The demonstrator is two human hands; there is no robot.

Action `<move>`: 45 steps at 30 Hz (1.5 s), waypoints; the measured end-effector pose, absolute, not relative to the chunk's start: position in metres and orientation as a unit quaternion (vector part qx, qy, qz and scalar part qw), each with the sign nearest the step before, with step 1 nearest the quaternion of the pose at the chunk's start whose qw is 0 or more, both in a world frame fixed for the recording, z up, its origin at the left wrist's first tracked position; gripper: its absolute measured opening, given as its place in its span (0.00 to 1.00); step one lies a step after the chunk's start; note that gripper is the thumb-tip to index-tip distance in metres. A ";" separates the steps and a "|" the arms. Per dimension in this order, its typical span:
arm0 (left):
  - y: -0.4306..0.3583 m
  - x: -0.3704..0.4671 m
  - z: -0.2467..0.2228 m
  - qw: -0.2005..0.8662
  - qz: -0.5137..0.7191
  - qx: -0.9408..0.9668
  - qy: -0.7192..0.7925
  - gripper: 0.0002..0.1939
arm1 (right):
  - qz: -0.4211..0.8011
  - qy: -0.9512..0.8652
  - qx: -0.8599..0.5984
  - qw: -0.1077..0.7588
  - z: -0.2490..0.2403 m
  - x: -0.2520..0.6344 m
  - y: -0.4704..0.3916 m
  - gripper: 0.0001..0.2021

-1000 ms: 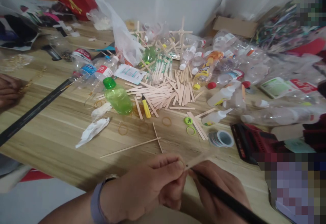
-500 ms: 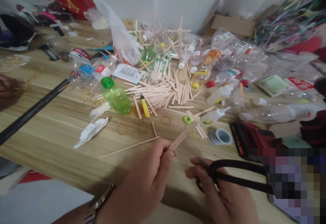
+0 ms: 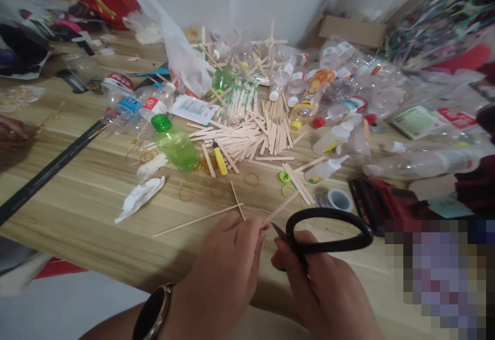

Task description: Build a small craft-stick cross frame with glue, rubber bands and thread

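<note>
Low in the middle, my left hand (image 3: 228, 262) is closed, pinching a flat wooden craft stick (image 3: 284, 206) that points up and to the right. Black-handled scissors (image 3: 328, 230) are in my right hand (image 3: 320, 283), whose fingers wrap round the lower part. Their blade tip points left, close to the stick near my left fingertips; whether it touches I cannot tell. Just beyond my left hand lie a thin skewer (image 3: 197, 220) and a shorter thin stick (image 3: 237, 199).
Behind is a pile of craft sticks (image 3: 247, 141), with a yellow-handled screwdriver (image 3: 220, 159) and a green bottle (image 3: 176, 144). Glue bottles (image 3: 323, 169), a wire spool (image 3: 338, 201) and a red-black power tool (image 3: 371, 203) stand right. Another person's hand (image 3: 11, 130) shows far left.
My left hand has rolled over, turning the craft stick edge-on. My right hand has moved left and up, bringing the scissors' blade close to the stick; their handle loop has turned.
</note>
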State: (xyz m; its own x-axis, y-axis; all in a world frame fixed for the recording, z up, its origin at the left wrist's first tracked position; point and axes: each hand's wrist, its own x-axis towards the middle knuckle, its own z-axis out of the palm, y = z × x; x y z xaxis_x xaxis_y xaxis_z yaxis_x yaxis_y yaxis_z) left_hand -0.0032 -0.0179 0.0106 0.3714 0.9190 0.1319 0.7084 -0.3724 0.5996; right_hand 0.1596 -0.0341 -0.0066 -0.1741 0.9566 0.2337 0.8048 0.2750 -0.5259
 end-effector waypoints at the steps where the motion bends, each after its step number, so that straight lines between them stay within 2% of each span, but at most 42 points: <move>1: -0.018 -0.003 0.010 0.226 0.227 0.801 0.505 0.14 | 0.133 -0.767 -0.570 0.261 -0.007 0.162 -0.033 0.15; 4: -0.018 -0.003 0.007 0.208 0.215 0.812 0.500 0.15 | 0.086 -0.807 -0.530 0.246 -0.008 0.165 -0.031 0.13; 7: -0.020 -0.004 0.004 0.169 0.183 0.830 0.500 0.14 | -0.019 -0.818 -0.527 0.232 -0.010 0.163 -0.030 0.17; 9: -0.019 -0.005 0.003 0.133 0.163 0.848 0.486 0.15 | -0.048 -0.812 -0.535 0.229 -0.011 0.161 -0.030 0.20; 11: -0.018 -0.006 0.002 0.096 0.154 0.865 0.468 0.16 | 0.026 -0.803 -0.548 0.230 -0.009 0.160 -0.030 0.20; 15: -0.015 -0.007 0.000 0.041 0.187 0.873 0.448 0.13 | 0.282 -0.754 -0.549 0.225 0.003 0.159 -0.027 0.19; 18: -0.015 -0.008 -0.002 0.027 0.234 0.866 0.442 0.13 | 0.342 -0.739 -0.540 0.214 0.010 0.159 -0.025 0.24; 20: -0.015 -0.009 -0.003 0.051 0.247 0.860 0.444 0.13 | 0.315 -0.750 -0.541 0.212 0.006 0.158 -0.025 0.24; 24: -0.015 -0.009 -0.004 0.156 0.246 0.831 0.474 0.12 | 0.081 -0.778 -0.566 0.261 -0.020 0.160 -0.029 0.19; 25: -0.014 -0.009 -0.004 0.168 0.247 0.827 0.477 0.11 | 0.067 -0.778 -0.569 0.256 -0.025 0.160 -0.030 0.19; 27: -0.014 -0.008 -0.005 0.155 0.246 0.832 0.472 0.12 | 0.115 -0.758 -0.587 0.259 -0.028 0.160 -0.031 0.19; 31: -0.012 -0.007 -0.006 0.039 0.251 0.865 0.433 0.13 | 0.349 -0.719 -0.563 0.212 -0.005 0.159 -0.027 0.20; 33: -0.011 -0.008 -0.006 -0.011 0.257 0.873 0.414 0.13 | 0.394 -0.706 -0.549 0.212 0.008 0.158 -0.024 0.22; 36: -0.008 -0.011 -0.007 -0.041 0.270 0.876 0.399 0.14 | 0.387 -0.709 -0.545 0.225 0.013 0.157 -0.023 0.22; 39: -0.007 -0.011 -0.009 0.023 0.293 0.863 0.410 0.14 | 0.264 -0.747 -0.562 0.239 0.000 0.157 -0.025 0.19; 42: -0.009 -0.007 -0.007 0.206 0.306 0.806 0.463 0.13 | 0.049 -0.777 -0.571 0.261 -0.016 0.159 -0.026 0.20; 45: -0.011 -0.004 -0.003 0.356 0.310 0.706 0.528 0.13 | -0.041 -0.785 -0.567 0.244 -0.018 0.161 -0.026 0.19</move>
State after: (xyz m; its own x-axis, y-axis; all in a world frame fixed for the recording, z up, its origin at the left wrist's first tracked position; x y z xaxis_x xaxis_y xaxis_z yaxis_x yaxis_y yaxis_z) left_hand -0.0041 -0.0105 -0.0030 0.2495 0.9665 0.0607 0.5246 -0.1876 0.8304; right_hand 0.1611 -0.0257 -0.0176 -0.2364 0.8712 0.4302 0.9112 0.3526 -0.2132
